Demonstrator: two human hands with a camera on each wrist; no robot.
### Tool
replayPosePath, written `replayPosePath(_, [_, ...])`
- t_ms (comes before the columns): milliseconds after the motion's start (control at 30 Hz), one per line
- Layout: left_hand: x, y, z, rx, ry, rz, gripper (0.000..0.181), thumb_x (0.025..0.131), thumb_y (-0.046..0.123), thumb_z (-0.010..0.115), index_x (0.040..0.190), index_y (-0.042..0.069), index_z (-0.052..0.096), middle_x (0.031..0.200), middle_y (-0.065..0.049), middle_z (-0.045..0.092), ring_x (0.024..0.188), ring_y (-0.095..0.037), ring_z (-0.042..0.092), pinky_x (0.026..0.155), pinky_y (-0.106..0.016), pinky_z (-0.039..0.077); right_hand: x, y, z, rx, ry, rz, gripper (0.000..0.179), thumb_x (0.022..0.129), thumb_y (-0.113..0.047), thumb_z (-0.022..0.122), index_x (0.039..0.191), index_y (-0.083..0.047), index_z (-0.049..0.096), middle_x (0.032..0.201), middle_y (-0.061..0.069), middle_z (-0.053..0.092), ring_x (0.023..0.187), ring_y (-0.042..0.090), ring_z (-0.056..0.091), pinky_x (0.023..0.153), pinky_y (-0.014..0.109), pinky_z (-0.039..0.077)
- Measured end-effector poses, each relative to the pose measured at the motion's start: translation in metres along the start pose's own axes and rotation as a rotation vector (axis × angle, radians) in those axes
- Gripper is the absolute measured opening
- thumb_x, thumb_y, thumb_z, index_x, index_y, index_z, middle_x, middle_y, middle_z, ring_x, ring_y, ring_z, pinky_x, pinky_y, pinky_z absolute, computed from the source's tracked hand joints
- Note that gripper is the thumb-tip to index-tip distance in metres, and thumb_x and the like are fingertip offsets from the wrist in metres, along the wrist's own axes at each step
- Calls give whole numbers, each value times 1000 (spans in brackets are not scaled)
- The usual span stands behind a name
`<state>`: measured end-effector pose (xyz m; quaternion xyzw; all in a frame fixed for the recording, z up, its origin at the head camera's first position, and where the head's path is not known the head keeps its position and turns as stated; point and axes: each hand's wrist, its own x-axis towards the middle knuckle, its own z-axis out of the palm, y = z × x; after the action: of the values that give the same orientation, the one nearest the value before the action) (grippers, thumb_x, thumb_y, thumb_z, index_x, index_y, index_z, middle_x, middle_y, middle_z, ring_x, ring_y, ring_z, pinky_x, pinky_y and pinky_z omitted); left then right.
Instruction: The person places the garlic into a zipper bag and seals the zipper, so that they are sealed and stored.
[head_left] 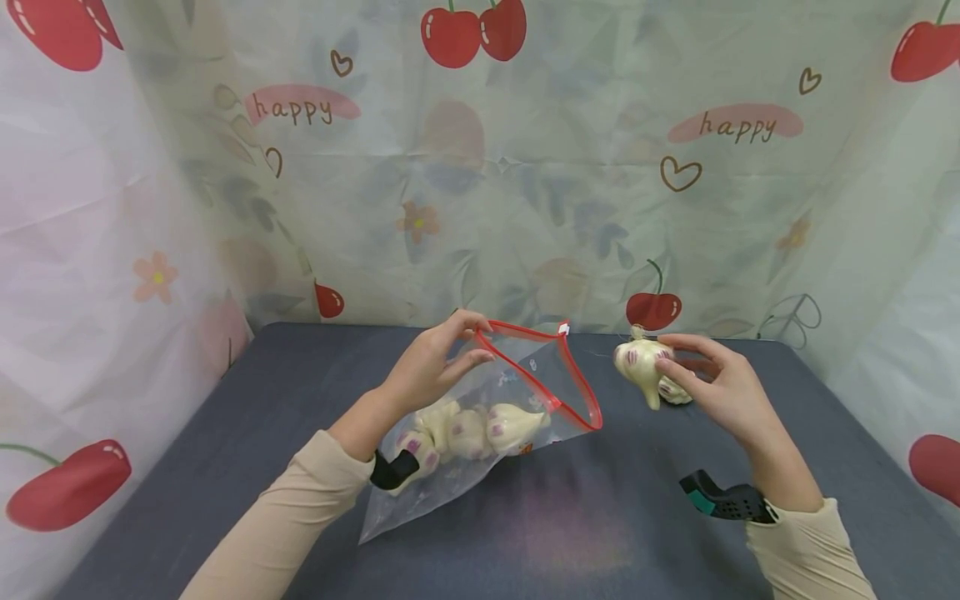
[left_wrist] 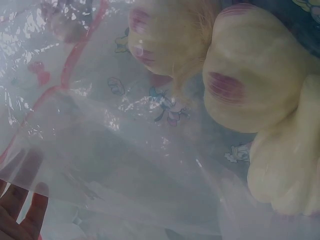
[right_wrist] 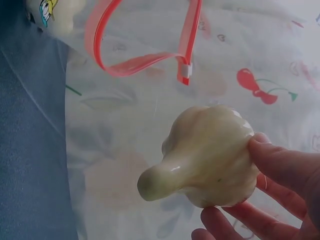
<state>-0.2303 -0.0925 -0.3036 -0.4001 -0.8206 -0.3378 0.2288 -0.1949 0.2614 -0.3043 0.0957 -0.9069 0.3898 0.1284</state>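
Pinching a garlic bulb [head_left: 641, 362] between thumb and fingers, the right hand [head_left: 723, 387] holds it above the table [head_left: 292, 400], to the right of the bag [head_left: 465, 492] and well short of touching it. The left hand [head_left: 435, 358] grips the bag at the left end of its red rim [head_left: 553, 404], fingers on the far side and thumb on the near one. Between the two hands lies the relation that matters: the mouth gapes up and to the right, so its open side faces the held bulb, with a visible gap between rim and bulb. That bulb's long axis stands close to upright in the head view, roots up and stem down, the stem tip leaning slightly right. The right hand has it from the right side, leaving the bulb's left side toward the mouth. Of the two hands, the left is nearer the rim, the right nearer the loose bulb [head_left: 675, 393], which shows partly hidden behind the right fingers. Inside the bag, several bulbs [head_left: 468, 433] crowd low down, near and left of the mouth; a white slider [head_left: 564, 330] sits at the rim's far corner.
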Motion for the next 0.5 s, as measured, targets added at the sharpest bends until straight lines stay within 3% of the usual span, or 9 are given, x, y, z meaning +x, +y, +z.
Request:
replayPosePath(200, [0,0,0,2,-2,3,33,86,23,64,112,9,48,102,-7,64,101,-26,65,79,-37,54,0,-7,3,46,-6,-36,41,91,-32,61,126,-13,55,113,-15,52,89,-18,54,68,17,50])
replayPosePath(500, [0,0,0,-2,-5,-2,33,87,24,63,112,9,49,103,-8,64,102,-26,65,82,-38,54,-1,-18,6,87,-9,-94,37,90,-26,62,124,-12,57,110,-24,52,90,-15,57,69,18,52])
